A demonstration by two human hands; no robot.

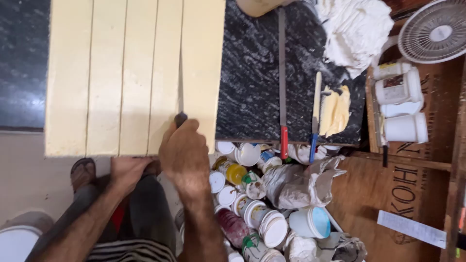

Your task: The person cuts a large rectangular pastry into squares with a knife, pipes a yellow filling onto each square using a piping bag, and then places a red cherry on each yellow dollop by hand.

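A pale yellow slab (131, 73), scored into long strips, lies on a dark stone counter (252, 87) with its near edge overhanging. The right hand (184, 153) grips a knife (180, 104), fingers closed round the handle, the blade set in a cut. The left hand (127, 170) presses the slab's near edge, fingers curled under. Below stand jars (242, 194); beside, a red-handled blade (282, 77).

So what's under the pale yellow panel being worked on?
The pale yellow panel lies on a black speckled stone slab, overhanging its near edge; whatever sits beneath the middle is covered.
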